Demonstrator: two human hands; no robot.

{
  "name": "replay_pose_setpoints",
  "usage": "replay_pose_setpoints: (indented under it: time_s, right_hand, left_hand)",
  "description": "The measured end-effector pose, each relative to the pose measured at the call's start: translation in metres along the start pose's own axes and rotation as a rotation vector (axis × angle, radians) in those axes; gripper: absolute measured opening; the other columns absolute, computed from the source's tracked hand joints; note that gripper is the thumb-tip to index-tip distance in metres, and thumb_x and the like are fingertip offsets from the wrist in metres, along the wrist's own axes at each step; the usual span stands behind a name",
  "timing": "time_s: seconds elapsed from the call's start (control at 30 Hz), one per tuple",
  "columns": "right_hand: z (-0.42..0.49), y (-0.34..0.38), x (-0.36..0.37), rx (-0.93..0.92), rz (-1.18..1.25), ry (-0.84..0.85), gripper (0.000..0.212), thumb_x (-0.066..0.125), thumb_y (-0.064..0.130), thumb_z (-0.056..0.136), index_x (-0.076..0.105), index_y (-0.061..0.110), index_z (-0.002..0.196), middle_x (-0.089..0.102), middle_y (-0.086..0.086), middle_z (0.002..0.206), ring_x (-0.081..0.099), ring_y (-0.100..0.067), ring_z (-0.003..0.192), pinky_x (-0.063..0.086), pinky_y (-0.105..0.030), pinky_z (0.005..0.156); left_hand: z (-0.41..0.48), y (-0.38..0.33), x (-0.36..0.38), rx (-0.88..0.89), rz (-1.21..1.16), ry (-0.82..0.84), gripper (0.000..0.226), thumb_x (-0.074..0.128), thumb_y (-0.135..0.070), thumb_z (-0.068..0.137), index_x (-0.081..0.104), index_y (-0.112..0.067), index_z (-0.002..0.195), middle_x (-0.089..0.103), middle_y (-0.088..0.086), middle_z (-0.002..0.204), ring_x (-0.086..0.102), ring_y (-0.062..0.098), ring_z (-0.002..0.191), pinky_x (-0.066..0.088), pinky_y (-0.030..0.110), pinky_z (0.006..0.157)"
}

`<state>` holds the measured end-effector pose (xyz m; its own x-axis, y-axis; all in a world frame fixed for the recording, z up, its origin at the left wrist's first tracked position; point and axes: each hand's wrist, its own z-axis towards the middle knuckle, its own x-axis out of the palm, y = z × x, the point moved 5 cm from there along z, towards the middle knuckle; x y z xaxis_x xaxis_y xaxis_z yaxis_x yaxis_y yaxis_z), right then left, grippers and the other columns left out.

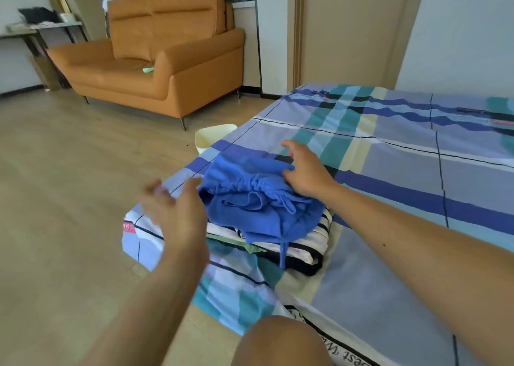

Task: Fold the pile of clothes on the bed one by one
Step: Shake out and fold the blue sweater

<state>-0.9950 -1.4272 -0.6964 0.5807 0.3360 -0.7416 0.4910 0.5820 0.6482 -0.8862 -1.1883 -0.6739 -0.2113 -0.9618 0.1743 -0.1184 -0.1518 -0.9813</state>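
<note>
A blue drawstring garment (250,193) lies bunched on top of a folded striped black-and-white garment (314,240) near the corner of the bed (403,171). One blue cord hangs down over the stack's front. My right hand (306,171) rests on the blue garment's far right edge, fingers spread and holding nothing. My left hand (178,212) hovers just left of the stack, blurred, with its fingers apart and nothing in it.
The bed carries a plaid blue, teal and cream sheet. A cream bin (214,137) stands on the wooden floor by the bed's edge. An orange sofa (155,68) sits beyond it. My knee (281,343) shows at the bottom.
</note>
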Motion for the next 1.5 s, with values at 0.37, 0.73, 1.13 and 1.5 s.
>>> replay_pose_setpoints:
  time_s: [0.37, 0.73, 1.13, 1.5]
  right_hand:
    - [-0.05, 0.003, 0.048, 0.185, -0.177, 0.304, 0.103, 0.036, 0.087, 0.079, -0.004, 0.035, 0.159, -0.007, -0.004, 0.168, -0.007, -0.027, 0.154, -0.005, -0.062, 0.12]
    - [-0.085, -0.023, 0.041, 0.079, -0.169, 0.159, 0.105, 0.022, 0.092, 0.074, 0.005, 0.033, 0.16, 0.0, 0.006, 0.168, -0.006, -0.011, 0.154, -0.001, -0.054, 0.123]
    - [-0.155, -0.081, -0.123, 0.219, 0.328, -0.22, 0.045, 0.068, 0.031, 0.093, 0.056, 0.023, 0.136, 0.06, 0.011, 0.131, 0.062, -0.008, 0.112, 0.046, -0.014, 0.08]
    - [-0.302, -0.19, -0.284, 0.354, 0.286, -0.546, 0.032, 0.071, 0.02, 0.09, 0.063, 0.025, 0.12, 0.065, 0.01, 0.117, 0.067, -0.002, 0.094, 0.05, -0.017, 0.08]
  left_hand:
    - [0.072, 0.058, 0.084, 0.464, 1.225, 1.011, 0.116, 0.036, -0.097, 0.058, 0.018, -0.039, 0.156, 0.015, -0.009, 0.165, 0.008, 0.016, 0.153, 0.013, 0.048, 0.123]
    - [0.084, 0.068, 0.064, 0.327, 1.228, 0.955, 0.141, 0.043, -0.106, 0.037, 0.008, -0.041, 0.158, 0.0, -0.014, 0.166, -0.002, 0.009, 0.153, 0.006, 0.045, 0.125]
    - [-0.086, -0.001, 0.17, 0.616, 0.773, 0.973, 0.037, 0.071, -0.035, 0.089, 0.064, -0.015, 0.119, 0.064, -0.004, 0.121, 0.059, 0.01, 0.114, 0.041, 0.015, 0.087]
    - [-0.321, 0.051, 0.26, 0.443, 0.398, 1.353, 0.017, 0.068, -0.027, 0.093, 0.069, -0.019, 0.108, 0.071, -0.009, 0.099, 0.065, -0.004, 0.091, 0.046, 0.005, 0.075]
